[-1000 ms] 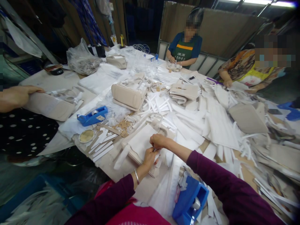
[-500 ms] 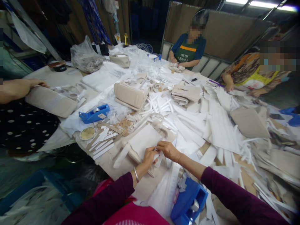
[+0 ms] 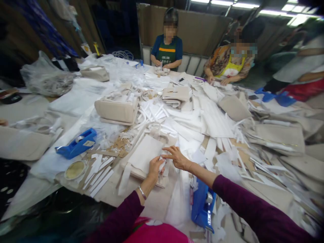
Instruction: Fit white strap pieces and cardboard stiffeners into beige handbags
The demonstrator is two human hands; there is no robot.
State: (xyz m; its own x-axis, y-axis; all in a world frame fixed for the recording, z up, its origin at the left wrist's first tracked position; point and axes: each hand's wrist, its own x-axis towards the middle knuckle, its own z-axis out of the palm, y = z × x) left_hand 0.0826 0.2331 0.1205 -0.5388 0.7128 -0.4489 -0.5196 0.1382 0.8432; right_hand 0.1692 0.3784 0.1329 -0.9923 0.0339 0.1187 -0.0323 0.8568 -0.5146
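A beige handbag (image 3: 145, 153) lies in front of me at the table's near side, with white wrapping and a pale strap hanging off its left side. My left hand (image 3: 155, 168) is closed on the bag's right edge, its fingertips around a small whitish part that I cannot make out. Just to the right, my right hand (image 3: 179, 158) has its fingers stretched out and apart. Its fingertips are at the same edge of the bag, close to the left hand's fingers. A blue tape dispenser (image 3: 202, 204) stands below my right forearm.
Another blue tape dispenser (image 3: 77, 143) and a roll of tape (image 3: 75, 169) lie on the left, near white paper strips (image 3: 102, 175). More beige bags (image 3: 115, 109) and white padding (image 3: 211, 116) cover the table. Two co-workers (image 3: 167, 54) sit across; another person's hand shows at left.
My view has turned to the right, so the table's contents appear shifted left. My right hand's fingers have spread from a pinch beside the left hand. The left hand stays at the bag's edge.
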